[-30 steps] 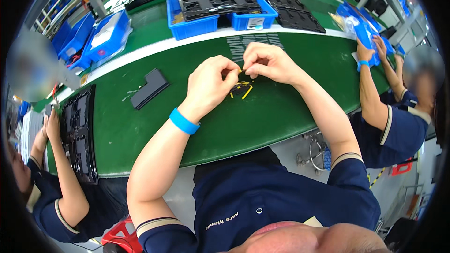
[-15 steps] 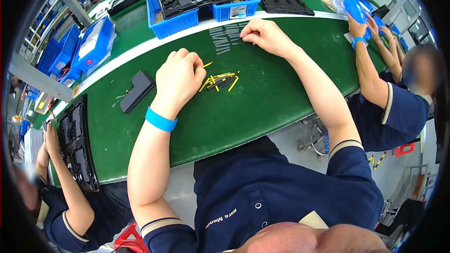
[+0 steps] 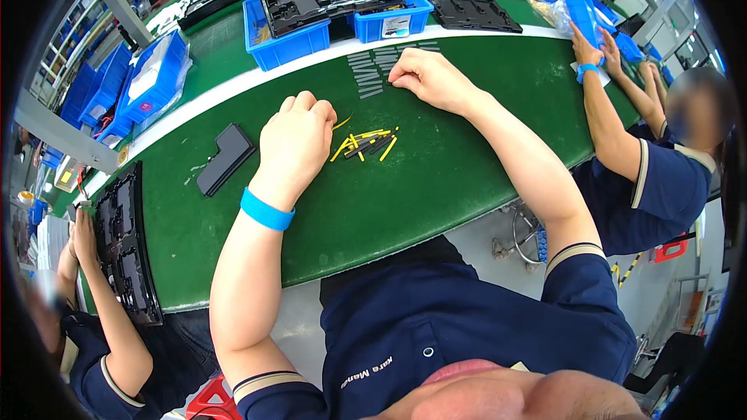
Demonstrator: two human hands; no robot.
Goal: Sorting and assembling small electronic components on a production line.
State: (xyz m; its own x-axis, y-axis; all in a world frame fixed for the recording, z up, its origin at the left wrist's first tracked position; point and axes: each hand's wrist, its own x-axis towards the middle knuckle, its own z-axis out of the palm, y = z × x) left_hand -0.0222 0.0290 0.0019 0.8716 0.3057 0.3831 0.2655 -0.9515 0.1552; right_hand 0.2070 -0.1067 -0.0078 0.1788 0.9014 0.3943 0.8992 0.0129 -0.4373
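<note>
My left hand (image 3: 297, 138) rests curled on the green mat, pinching a thin yellow strip (image 3: 341, 121) that sticks out past its fingers. A small pile of yellow and black strips (image 3: 366, 144) lies just right of that hand. My right hand (image 3: 426, 79) reaches farther out, its fingertips down on a row of grey strips (image 3: 366, 74) near the white line of the bench. Whether it grips one of them is hidden by the fingers. A blue band circles my left wrist (image 3: 267, 211).
A flat black part (image 3: 225, 159) lies left of my left hand. Blue bins (image 3: 288, 39) with black moulded trays stand beyond the white line. A person on the right (image 3: 622, 124) and another on the left (image 3: 93, 295) work at the same green bench (image 3: 436, 187); a black tray (image 3: 124, 241) lies by the left one.
My hands were together over the yellow strips; my right hand has moved out to the grey strips, and my left hand stays by the pile holding a yellow strip.
</note>
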